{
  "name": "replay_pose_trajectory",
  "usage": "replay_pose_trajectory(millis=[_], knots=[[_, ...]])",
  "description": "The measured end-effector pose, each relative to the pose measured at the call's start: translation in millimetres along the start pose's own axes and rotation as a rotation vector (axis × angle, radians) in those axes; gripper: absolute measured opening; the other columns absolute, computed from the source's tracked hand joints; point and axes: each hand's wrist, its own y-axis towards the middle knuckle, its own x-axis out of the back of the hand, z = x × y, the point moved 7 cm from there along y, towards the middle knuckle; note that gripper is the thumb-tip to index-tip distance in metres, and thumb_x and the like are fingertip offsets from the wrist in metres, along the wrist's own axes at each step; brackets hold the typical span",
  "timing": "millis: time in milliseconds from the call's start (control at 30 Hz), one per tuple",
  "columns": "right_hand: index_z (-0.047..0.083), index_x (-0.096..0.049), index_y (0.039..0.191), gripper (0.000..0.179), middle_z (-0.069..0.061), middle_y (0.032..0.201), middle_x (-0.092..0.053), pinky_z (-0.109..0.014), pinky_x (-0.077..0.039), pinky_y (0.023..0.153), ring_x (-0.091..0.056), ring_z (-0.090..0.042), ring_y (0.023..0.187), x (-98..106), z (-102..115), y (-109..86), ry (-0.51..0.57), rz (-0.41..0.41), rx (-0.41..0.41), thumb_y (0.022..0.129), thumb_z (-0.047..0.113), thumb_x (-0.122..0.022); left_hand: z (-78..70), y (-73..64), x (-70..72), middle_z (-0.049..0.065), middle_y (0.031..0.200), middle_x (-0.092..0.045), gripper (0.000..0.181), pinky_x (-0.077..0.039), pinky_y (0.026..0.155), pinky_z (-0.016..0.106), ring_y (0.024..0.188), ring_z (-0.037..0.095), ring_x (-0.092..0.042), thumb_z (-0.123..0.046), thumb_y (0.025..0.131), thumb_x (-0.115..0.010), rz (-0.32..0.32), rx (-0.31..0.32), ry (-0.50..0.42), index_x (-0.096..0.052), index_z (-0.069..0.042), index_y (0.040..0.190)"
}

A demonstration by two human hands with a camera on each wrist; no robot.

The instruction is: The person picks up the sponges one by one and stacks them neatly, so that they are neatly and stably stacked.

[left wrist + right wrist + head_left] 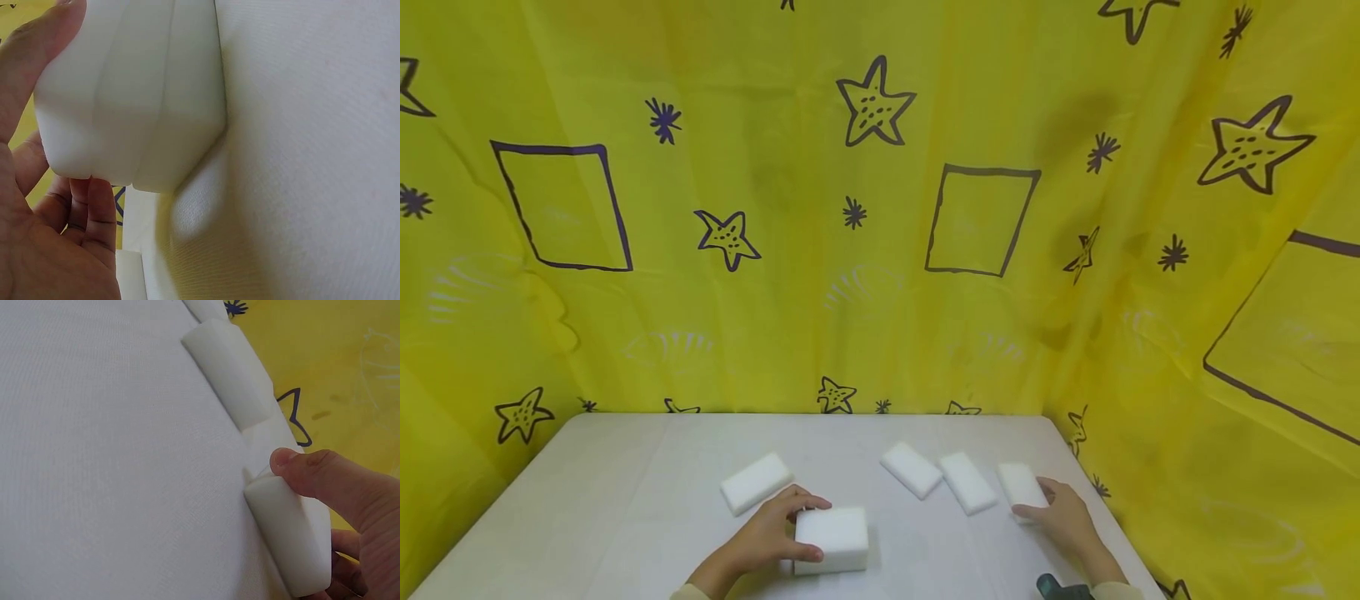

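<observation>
My left hand [772, 529] holds a stack of white sponge blocks [835, 540] near the front of the table, thumb on the near side and fingers on the far side. Three layers of the stack [125, 106] show in the left wrist view, its lowest block against the tabletop. On the right, my right hand [1066, 515] grips a single white sponge block [1021, 485] by its sides. In the right wrist view the thumb lies along the upper edge of this sponge block [290, 534], which rests on the table; the other fingers are partly hidden behind it.
Two loose sponge blocks, one farther left [912, 470] and one nearer [968, 483], lie between the hands. Another sponge block [757, 483] lies beyond my left hand. Yellow patterned curtains [797, 317] surround the white table [625, 500]. A dark green object [1062, 588] shows beside the right wrist.
</observation>
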Motion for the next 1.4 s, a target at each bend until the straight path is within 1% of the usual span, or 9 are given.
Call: replay_pose_trajectory(millis=[200,533,800,933,1133,1400], knots=[[-0.015,-0.044,0.135,0.098,-0.037,0.134,-0.048,-0.064,-0.036,0.101,-0.047,-0.053,0.122,0,-3,1.6,-0.002,-0.011,0.000,0.074,0.052,-0.080,-0.1,0.2,-0.7,-0.001,0.112,-0.056,0.057,-0.043,0.081,0.023,0.091,0.006,-0.049,-0.034,0.072,-0.087,0.002,-0.007,0.000,-0.067,-0.016,0.122],[-0.015,-0.044,0.135,0.090,-0.037,0.134,-0.048,-0.064,-0.036,0.101,-0.046,-0.053,0.122,0,-2,1.8,0.002,-0.005,-0.001,0.077,0.044,-0.080,-1.4,0.0,-1.5,-0.001,0.110,-0.055,0.057,-0.043,0.081,0.023,0.090,0.006,-0.048,-0.035,0.072,-0.087,0.011,0.001,-0.001,-0.067,-0.015,0.122],[-0.016,-0.040,0.136,0.087,-0.038,0.136,-0.045,-0.064,-0.034,0.103,-0.044,-0.053,0.123,-2,0,1.9,-0.001,0.007,-0.027,0.081,0.040,-0.077,-0.8,0.9,-1.0,-0.001,0.111,-0.055,0.058,-0.042,0.081,0.023,0.091,0.006,-0.048,-0.035,0.072,-0.087,0.015,0.011,0.005,-0.067,-0.016,0.123],[-0.016,-0.039,0.137,0.084,-0.039,0.136,-0.044,-0.064,-0.034,0.103,-0.044,-0.053,0.123,-2,5,1.5,-0.007,0.009,-0.017,0.082,0.036,-0.076,-1.1,1.3,0.1,-0.001,0.112,-0.056,0.057,-0.043,0.081,0.023,0.092,0.007,-0.049,-0.035,0.072,-0.087,0.014,0.018,0.002,-0.067,-0.016,0.123],[-0.016,-0.039,0.137,0.081,-0.039,0.134,-0.045,-0.064,-0.035,0.103,-0.045,-0.053,0.123,-2,7,0.8,0.003,0.013,0.004,0.083,0.033,-0.074,-2.5,0.4,1.0,0.000,0.113,-0.056,0.057,-0.042,0.081,0.023,0.091,0.006,-0.048,-0.034,0.072,-0.087,0.013,0.010,-0.007,-0.067,-0.015,0.122],[-0.017,-0.040,0.135,0.078,-0.038,0.134,-0.045,-0.064,-0.035,0.103,-0.046,-0.052,0.122,-1,8,4.0,-0.030,0.025,0.015,0.082,0.030,-0.073,-1.9,0.4,0.6,0.000,0.114,-0.056,0.057,-0.041,0.081,0.023,0.091,0.006,-0.047,-0.034,0.072,-0.087,0.011,0.012,-0.009,-0.067,-0.016,0.122]])
